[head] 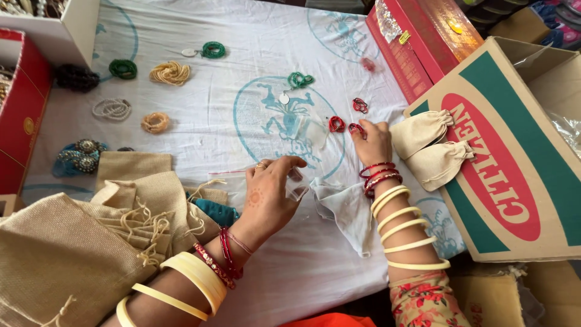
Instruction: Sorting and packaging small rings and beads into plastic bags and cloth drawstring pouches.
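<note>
I see the left hand [269, 194] pinching a small clear plastic pouch [296, 183] above the white printed cloth [242, 121]. The right hand [372, 140] closes fingertips on a small red beaded ring [356, 129]. I judge this a packing step; next needs the pouch mouth opened.

Two pouches [433, 148] lie between cardboard box [514, 151] and, seemingly, bangles [346, 124].

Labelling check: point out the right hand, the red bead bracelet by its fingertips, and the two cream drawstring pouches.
right hand [374, 142]: head view, back of the hand.
red bead bracelet [336, 124]: head view, on its ring of beads.
cream drawstring pouches [417, 133]: head view, upper pouch's body.
</note>
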